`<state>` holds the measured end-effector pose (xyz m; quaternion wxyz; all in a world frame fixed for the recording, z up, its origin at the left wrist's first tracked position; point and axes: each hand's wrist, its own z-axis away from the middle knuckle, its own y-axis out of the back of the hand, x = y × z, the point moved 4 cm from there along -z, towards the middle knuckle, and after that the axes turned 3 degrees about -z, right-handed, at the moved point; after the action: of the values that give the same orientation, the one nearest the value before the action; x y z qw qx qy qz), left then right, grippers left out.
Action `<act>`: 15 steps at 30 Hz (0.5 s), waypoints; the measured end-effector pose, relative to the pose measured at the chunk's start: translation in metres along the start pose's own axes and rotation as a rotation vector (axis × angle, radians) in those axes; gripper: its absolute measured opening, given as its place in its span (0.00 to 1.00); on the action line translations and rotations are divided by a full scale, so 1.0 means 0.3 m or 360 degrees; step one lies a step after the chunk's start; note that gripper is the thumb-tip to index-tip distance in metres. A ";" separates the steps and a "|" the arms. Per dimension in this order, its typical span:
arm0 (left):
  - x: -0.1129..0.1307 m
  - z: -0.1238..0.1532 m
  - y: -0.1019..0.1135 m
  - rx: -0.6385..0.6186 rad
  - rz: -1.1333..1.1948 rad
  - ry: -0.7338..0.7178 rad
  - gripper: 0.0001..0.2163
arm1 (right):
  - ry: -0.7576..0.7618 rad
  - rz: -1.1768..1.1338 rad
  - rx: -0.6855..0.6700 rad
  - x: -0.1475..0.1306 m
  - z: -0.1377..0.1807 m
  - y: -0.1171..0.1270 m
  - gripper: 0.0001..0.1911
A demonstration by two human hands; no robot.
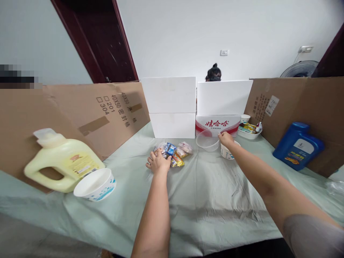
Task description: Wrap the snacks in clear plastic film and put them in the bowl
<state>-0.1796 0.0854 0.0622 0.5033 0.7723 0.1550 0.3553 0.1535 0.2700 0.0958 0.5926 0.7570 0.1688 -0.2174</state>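
My left hand rests on a small heap of wrapped snacks, its fingers spread over the left side of the pile. Blue, yellow and clear wrappers show there. With its fingers pinched, my right hand holds the right rim of a clear plastic bowl, which is tilted. Under that hand stands a white paper bowl with a blue print, partly hidden by the hand and wrist.
White boxes and a red-and-white carton form a wall at the back; a person's head shows above. A yellow jug and paper bowl stand left. Right are a filled white dish and blue bottle.
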 end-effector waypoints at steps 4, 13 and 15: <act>0.003 0.002 0.000 0.0024 -0.0030 -0.0012 0.32 | 0.0043 0.0132 0.0046 -0.006 0.024 0.028 0.20; 0.017 0.010 0.001 0.0073 -0.0028 -0.0045 0.31 | 0.0406 0.0637 -0.0083 0.091 0.164 0.080 0.16; 0.022 0.015 0.000 0.0106 -0.0023 -0.0045 0.31 | 0.0393 0.0682 -0.0123 0.134 0.160 0.085 0.12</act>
<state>-0.1717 0.0863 0.0638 0.4819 0.7925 0.1650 0.3354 0.1947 0.2172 0.0858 0.6286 0.7731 0.0838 0.0140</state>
